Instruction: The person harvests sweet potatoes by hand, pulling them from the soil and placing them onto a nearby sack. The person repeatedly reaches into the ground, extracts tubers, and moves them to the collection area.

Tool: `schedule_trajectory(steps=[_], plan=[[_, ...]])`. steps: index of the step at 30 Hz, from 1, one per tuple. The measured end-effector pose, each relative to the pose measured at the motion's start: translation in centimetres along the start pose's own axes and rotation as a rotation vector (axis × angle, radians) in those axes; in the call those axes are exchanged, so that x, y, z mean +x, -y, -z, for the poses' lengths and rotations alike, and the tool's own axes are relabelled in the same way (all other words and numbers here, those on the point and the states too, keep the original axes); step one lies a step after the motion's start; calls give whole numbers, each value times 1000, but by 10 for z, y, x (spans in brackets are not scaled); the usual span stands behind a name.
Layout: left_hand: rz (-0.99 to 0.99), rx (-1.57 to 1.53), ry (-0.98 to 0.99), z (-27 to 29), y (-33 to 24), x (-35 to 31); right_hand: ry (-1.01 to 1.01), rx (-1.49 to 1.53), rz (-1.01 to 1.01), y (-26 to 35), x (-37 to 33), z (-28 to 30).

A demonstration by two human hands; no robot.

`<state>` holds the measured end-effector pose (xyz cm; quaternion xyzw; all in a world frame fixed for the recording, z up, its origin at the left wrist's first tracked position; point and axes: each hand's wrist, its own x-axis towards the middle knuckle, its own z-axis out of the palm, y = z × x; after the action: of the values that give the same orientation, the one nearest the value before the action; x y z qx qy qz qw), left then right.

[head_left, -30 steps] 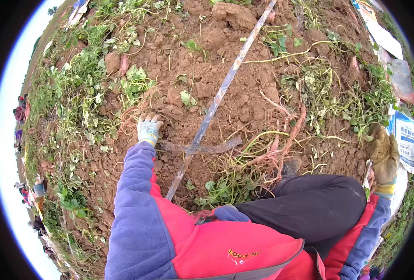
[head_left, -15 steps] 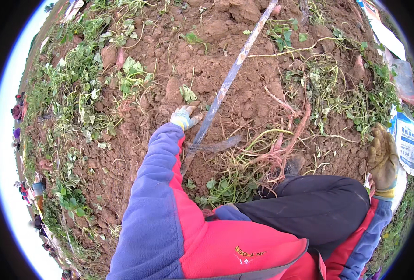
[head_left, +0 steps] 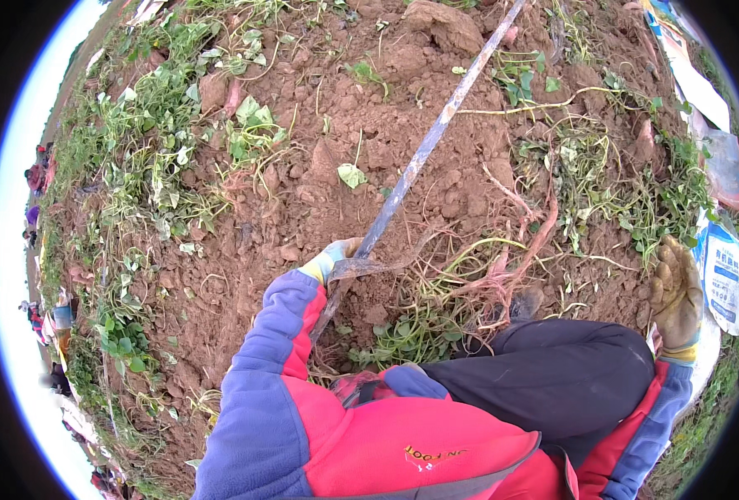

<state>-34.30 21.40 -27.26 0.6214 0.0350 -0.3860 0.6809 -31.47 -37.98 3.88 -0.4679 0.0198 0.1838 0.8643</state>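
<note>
My left hand, in a pale glove with a yellow and blue cuff, is closed around a long-handled hoe just by its head. The fingers are partly hidden behind the pole. The hoe's long grey, worn handle slants up to the far right, and its curved metal blade points right across the soil. To the right of the blade lies an uprooted clump of pinkish roots with green stems. My right hand, in a soiled tan glove, is open beside my bent knee, fingers stretched and palm showing, holding nothing.
Reddish clods of soil and cut green vines cover the ground. A reddish tuber shows at the far left. White and blue printed bags lie along the right edge. People are small in the far-left distance.
My left hand has moved from the bare soil onto the hoe near its head. The hoe has shifted slightly and tilted. My right hand has stayed beside the knee.
</note>
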Motion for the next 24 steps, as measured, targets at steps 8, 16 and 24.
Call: schedule_trajectory(steps=[8, 16, 24], plan=[[604, 796, -839, 77, -2, 10, 19, 65, -28, -2, 2, -4], [272, 242, -540, 36, 39, 7, -29, -16, -26, -4, 11, -21], [420, 1055, -683, 3, -56, 32, -280, -82, 16, -9, 0, -24]])
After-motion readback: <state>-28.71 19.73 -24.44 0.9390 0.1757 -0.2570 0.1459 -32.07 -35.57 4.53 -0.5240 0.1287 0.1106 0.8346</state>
